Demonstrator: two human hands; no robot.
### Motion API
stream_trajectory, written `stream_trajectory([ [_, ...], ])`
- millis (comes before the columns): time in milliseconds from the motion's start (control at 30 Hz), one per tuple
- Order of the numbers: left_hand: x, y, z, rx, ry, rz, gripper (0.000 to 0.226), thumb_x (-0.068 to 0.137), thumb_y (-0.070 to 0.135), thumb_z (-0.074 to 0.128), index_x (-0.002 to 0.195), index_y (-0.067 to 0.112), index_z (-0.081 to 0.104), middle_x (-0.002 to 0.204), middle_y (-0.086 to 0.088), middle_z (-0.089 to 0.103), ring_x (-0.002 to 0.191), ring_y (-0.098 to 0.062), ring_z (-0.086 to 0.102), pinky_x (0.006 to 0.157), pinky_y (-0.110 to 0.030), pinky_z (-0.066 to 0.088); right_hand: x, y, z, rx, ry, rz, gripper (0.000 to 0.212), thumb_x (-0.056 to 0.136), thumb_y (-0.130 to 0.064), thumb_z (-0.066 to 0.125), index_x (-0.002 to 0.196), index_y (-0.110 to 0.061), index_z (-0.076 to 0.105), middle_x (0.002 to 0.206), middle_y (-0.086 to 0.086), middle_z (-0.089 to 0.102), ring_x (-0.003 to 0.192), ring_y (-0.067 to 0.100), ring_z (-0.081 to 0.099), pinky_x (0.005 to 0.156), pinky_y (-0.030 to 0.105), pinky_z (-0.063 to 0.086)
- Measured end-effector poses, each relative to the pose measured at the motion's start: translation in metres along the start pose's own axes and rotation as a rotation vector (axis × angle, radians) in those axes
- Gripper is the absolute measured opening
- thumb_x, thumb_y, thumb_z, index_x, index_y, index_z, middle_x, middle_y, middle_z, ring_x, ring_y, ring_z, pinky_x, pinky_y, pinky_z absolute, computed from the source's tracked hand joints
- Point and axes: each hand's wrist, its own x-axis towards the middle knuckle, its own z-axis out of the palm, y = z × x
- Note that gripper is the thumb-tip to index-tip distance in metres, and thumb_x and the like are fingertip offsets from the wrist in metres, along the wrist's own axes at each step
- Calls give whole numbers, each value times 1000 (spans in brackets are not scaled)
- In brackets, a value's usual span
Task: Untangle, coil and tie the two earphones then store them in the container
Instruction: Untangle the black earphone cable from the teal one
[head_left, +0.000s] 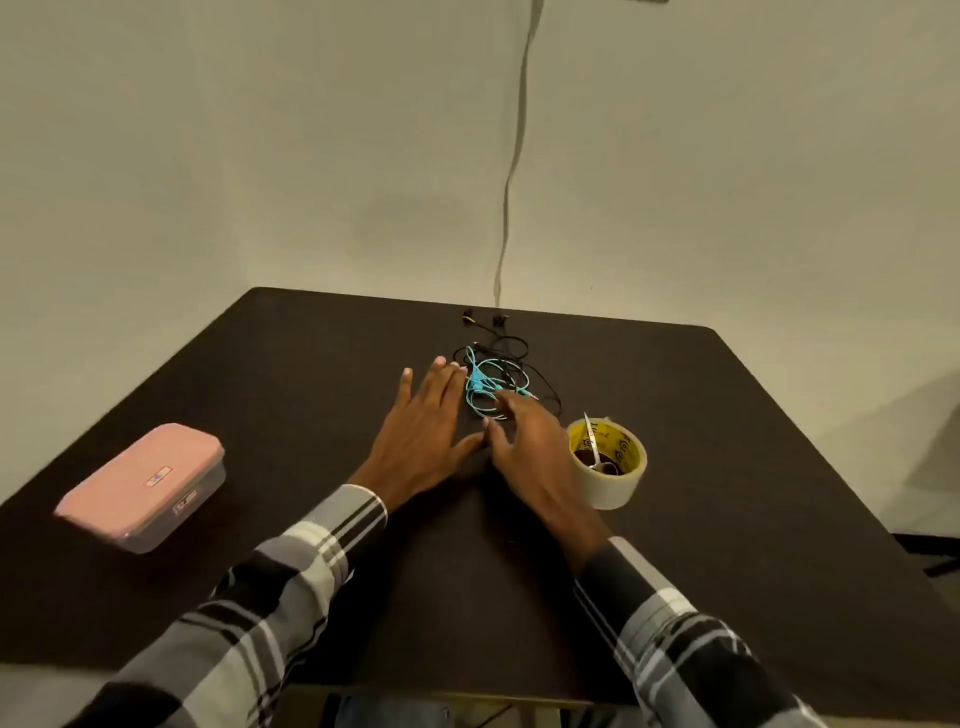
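- Tabletop (675, 545): dark, matte, rounded far corners; I see its far edge just short of a pale wall, its near edge under my sleeves.
- Blue earphone (485, 387): thin glossy cord in loose loops, mid-tabletop toward the far edge, knotted together with the black one.
- Black earphone (511, 344): thin dark cord, looped through and around the blue; its two buds lie close to the far edge.
- Left hand (423, 434): flat, palm down, fingers straight and spread, grip released; fingertips at the left side of the tangle, though I cannot tell whether they touch it.
- Right hand (530, 447): fingers reaching forward onto the near side of the tangle; blurred, so I cannot tell whether its grip is released or grasping cord.
- Container (143, 486): pink, rectangular, rounded corners, lid on, clear base; near the left edge, well apart from the cords.
- Tape roll (608, 462): wide ring, pale outside, yellow printed core, just right of my right hand; small metal scissors (595, 449) stand in its hole.
- Open room: bare tabletop between container and left hand, and along the near right side.
- Sleeves (291, 587): soft plaid cloth, black, grey, white.
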Motion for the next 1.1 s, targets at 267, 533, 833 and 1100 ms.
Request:
stream_trajectory([
  [267, 21, -16, 37, -256, -29, -130, 95, 90, 72, 36, 156, 11, 2, 165, -7, 7, 153, -19, -2, 122, -45, 0, 49, 27, 13, -51, 278, 83, 20, 98, -19, 58, 117, -13, 64, 115, 3, 62, 93, 5, 56, 76, 12, 44],
  [533, 19, -20, 38, -360, -61, -162, 94, 90, 69, 42, 156, 15, 3, 165, -1, 4, 152, -17, -5, 121, -43, -2, 102, 47, 11, -135, 250, 140, 41, 93, -25, 67, 131, -14, 59, 134, 6, 54, 123, 21, 51, 97, 29, 43],
  [833, 21, -26, 32, -441, -43, -212, 89, 91, 61, 50, 156, 17, 8, 165, -2, 9, 152, -17, -3, 122, -42, -2, 117, 53, -5, -118, 95, 153, 14, 94, -29, 64, 99, -21, 75, 90, -4, 75, 79, 14, 68, 74, 40, 59],
  [1100, 38, -24, -11, -570, 255, -235, 53, 99, 30, 52, 148, 16, 36, 155, -7, 36, 148, -22, 25, 120, -52, 22, 117, 19, -71, 167, 74, 19, 15, 90, -27, 71, 97, -15, 77, 88, -2, 75, 84, 13, 70, 82, 36, 58],
])
